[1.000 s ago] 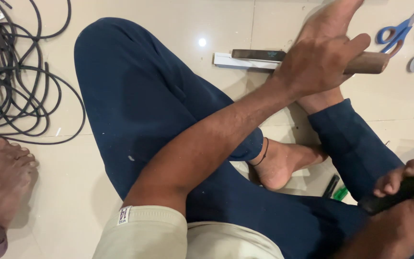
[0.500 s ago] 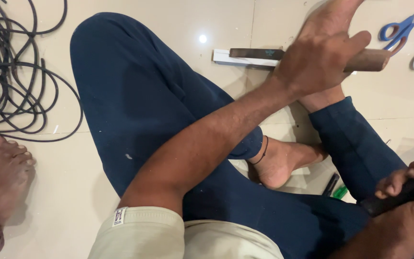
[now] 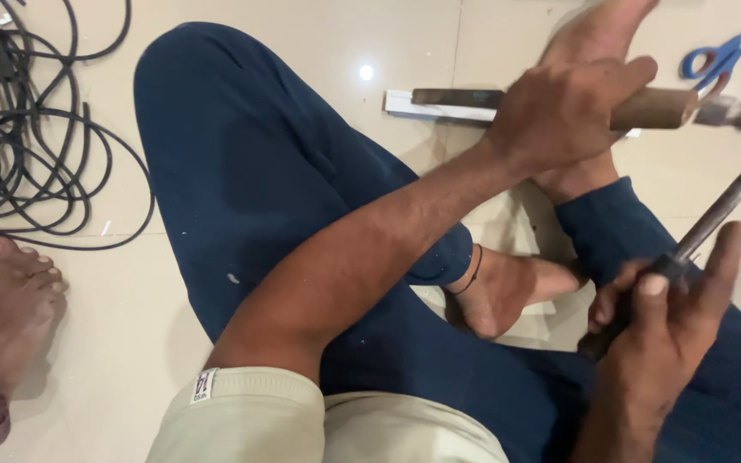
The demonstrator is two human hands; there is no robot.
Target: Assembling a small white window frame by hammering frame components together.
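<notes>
The person sits cross-legged on a pale tiled floor in dark blue trousers. The left hand reaches across the body and is closed around a brown cylindrical chisel with a dark flat blade, holding it level just above the floor. The blade end lies over a white plastic strip that rests on the tiles beside the person's bare foot.

The right hand grips the dark handle of a metal hammer, fingers wrapped round the lower end with the forefinger stretched up alongside the shaft. The hammer head is blurred at the right edge of the view, just beside the butt end of the chisel; whether they touch I cannot tell.

Blue-handled scissors lie on the floor at the upper right. A tangle of black cable spreads over the tiles at the upper left, and another person's bare foot rests below it.
</notes>
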